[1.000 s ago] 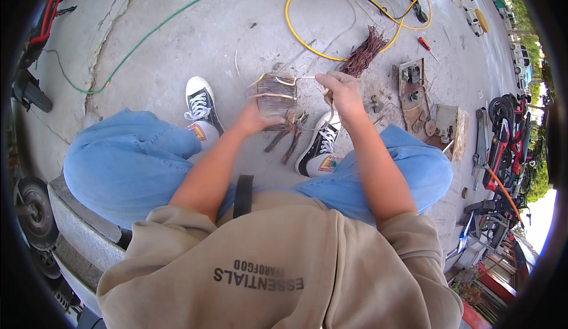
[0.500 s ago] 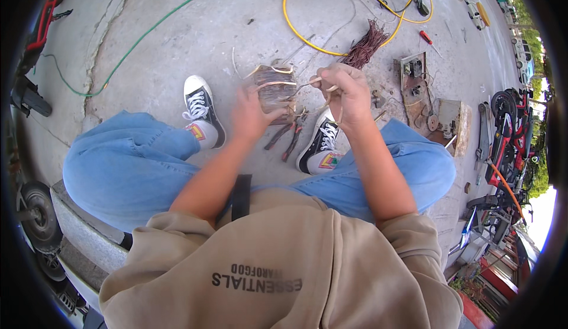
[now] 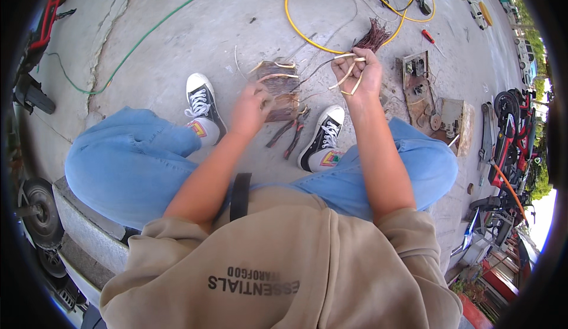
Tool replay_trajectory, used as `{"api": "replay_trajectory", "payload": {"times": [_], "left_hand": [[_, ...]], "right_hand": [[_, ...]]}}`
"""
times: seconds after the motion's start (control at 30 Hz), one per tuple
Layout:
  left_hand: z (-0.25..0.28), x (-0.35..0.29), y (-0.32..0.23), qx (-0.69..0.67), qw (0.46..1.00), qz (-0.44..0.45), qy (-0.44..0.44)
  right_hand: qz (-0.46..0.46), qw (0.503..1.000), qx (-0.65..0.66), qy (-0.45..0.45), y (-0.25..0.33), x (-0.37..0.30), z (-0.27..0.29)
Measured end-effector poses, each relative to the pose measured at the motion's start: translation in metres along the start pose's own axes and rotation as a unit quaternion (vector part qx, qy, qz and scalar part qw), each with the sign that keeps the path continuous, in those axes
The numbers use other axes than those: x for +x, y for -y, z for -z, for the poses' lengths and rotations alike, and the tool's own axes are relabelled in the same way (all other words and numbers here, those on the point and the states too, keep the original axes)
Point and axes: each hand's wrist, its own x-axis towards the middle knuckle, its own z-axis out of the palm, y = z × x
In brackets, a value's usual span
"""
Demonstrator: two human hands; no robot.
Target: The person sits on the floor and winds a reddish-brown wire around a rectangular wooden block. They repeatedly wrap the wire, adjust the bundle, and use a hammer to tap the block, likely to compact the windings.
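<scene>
A brown block wound with copper-coloured wire (image 3: 280,84) rests on the concrete between my shoes, with cream sleeved leads across its top. My left hand (image 3: 251,107) is at its left edge, fingers curled together and slightly blurred; what they grip, if anything, is hidden. Up and to the right of the block, my right hand (image 3: 362,76) pinches several cream-sleeved wires (image 3: 348,76), their pale ends poking out between the fingers. A dark wire (image 3: 312,75) runs from the block toward this hand. Pliers with dark red-and-black handles (image 3: 290,132) lie just below the block.
Beyond my right hand lie a bundle of dark reddish wire (image 3: 374,36), a yellow hose (image 3: 288,15) and a red-handled screwdriver (image 3: 432,39). Rusty metal casings (image 3: 416,80) sit at the right. A green cord (image 3: 139,44) crosses the floor at left. My shoes (image 3: 325,132) flank the block.
My right hand has moved up and right, away from the block, drawing the sleeved wires along. My left hand's thumb has closed in toward its fingers beside the block.
</scene>
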Motion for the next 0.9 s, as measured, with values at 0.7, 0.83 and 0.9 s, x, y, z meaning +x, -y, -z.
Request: {"api": "replay_trajectory", "payload": {"times": [0.7, 0.83, 0.9], "left_hand": [[-0.018, -0.003, -0.006, -0.069, 0.979, 0.192, -0.002], [-0.034, 0.002, 0.011, -0.178, 0.946, 0.269, -0.004], [-0.051, 0.009, 0.031, -0.201, 0.953, 0.225, -0.014]], "right_hand": [[0.018, 0.886, -0.364, 0.287, -0.055, -0.040, 0.001], [0.021, 0.884, -0.408, 0.228, -0.033, -0.029, 0.003], [0.061, 0.907, -0.405, 0.101, -0.032, 0.004, 0.038]]}}
